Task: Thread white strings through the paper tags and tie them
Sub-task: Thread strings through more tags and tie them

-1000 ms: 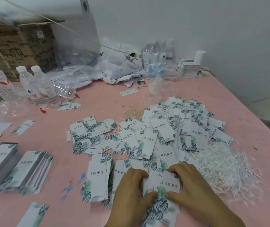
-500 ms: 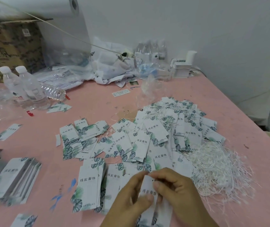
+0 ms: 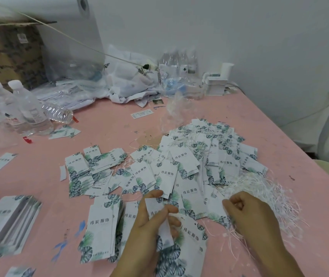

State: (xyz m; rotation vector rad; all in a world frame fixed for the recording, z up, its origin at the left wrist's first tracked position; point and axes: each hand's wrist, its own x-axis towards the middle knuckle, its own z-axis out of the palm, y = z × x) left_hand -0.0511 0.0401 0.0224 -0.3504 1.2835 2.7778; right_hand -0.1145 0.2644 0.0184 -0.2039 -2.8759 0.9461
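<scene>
Paper tag [image 3: 155, 211], light and stiff, sits pinched in the left hand [image 3: 149, 232], while the curled right hand [image 3: 253, 218] plucks at limp, tangle-prone white strings [image 3: 259, 196] just beyond it, best taken singly by one end

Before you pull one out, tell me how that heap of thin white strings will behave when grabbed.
The tangled heap of thin white strings looks limp and very light, so strands probably droop rather than hold shape. They lie crossed over each other, so tugging one likely drags neighbours along. The right hand rests curled at the heap's edge; whether it already pinches a strand is unclear.
</scene>
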